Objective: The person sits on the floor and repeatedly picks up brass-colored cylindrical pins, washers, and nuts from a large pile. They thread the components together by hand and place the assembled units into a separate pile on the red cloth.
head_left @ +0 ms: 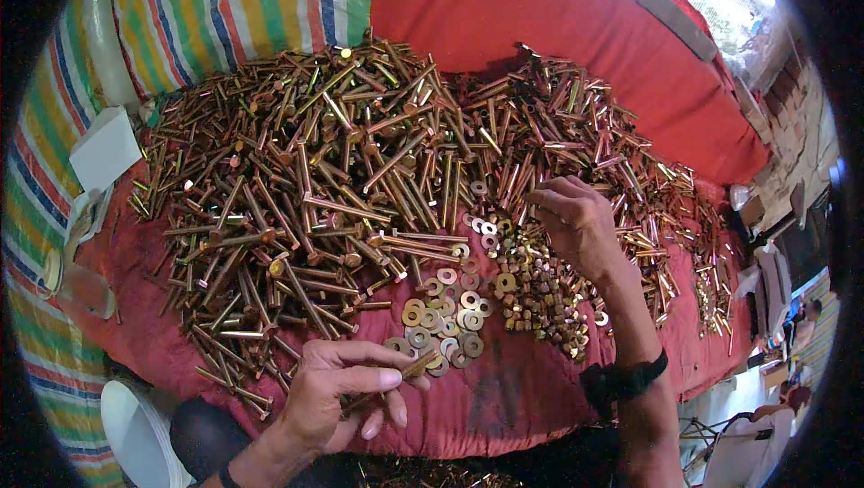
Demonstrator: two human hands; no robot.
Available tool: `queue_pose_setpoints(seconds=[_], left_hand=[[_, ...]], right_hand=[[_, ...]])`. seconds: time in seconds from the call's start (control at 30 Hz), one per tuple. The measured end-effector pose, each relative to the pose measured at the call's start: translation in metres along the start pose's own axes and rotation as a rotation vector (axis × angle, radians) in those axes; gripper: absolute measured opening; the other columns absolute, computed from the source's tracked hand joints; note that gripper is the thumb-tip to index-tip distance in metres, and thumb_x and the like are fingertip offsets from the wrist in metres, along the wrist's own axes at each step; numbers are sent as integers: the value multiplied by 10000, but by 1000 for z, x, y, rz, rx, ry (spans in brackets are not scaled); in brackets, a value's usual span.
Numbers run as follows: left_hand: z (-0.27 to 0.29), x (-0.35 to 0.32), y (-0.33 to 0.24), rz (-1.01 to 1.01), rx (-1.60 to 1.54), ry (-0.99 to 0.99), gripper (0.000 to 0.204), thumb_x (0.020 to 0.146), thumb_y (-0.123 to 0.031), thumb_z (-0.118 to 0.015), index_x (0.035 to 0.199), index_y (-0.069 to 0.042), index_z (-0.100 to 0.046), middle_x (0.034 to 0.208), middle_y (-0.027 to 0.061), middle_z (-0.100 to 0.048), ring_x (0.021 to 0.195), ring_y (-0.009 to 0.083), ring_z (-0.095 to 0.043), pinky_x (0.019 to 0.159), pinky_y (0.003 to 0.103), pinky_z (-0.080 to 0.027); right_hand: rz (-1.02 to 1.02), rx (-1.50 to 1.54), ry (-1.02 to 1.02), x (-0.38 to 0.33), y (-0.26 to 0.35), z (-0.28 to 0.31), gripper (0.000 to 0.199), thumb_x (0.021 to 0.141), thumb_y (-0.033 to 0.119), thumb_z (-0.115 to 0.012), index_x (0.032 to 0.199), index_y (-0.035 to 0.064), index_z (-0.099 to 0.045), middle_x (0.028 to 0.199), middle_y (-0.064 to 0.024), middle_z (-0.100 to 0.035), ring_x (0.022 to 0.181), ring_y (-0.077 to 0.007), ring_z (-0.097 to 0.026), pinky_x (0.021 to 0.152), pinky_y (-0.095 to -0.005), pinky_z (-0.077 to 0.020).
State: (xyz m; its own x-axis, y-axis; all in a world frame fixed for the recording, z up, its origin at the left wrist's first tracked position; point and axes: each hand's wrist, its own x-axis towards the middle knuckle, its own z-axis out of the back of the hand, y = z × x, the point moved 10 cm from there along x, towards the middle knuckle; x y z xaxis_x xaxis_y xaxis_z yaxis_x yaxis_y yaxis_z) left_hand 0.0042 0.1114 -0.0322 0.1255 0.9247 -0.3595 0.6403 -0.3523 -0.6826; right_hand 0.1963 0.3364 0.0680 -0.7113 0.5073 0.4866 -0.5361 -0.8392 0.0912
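Head view: the left hand pinches a brassy rod beside the washers, where a loosened grip could drop it, while the right hand, half-curled, hovers near the nuts, contents indiscernible.

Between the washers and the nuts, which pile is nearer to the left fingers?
The flat washers, close beside the left fingers; the nuts lie farther right.

No words or numbers are legible on the bolt heap. Nothing can be read on the red cloth beneath it either.
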Motion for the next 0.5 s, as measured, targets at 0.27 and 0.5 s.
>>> queue_pose_setpoints(seconds=[0.27,0.5], left_hand=[[8,0,1,-10,6,-79,250,947,-3,-645,1137,149,-703,936,257,-754,630,247,-743,432,256,-512],[12,-2,4,25,16,-125,240,943,-34,-678,1116,127,-719,836,209,-743,603,236,-735,434,251,-507]], right_hand=[[154,-52,-6,-1,15,-18,386,746,-51,-712,1094,100,-785,1101,-83,-729,980,-319,-688,804,-423,-586],[180,-215,105,7,11,-29,397,726,-15,-708,1090,117,-796,1176,-75,-708,1067,-307,-657,803,-428,-589]])
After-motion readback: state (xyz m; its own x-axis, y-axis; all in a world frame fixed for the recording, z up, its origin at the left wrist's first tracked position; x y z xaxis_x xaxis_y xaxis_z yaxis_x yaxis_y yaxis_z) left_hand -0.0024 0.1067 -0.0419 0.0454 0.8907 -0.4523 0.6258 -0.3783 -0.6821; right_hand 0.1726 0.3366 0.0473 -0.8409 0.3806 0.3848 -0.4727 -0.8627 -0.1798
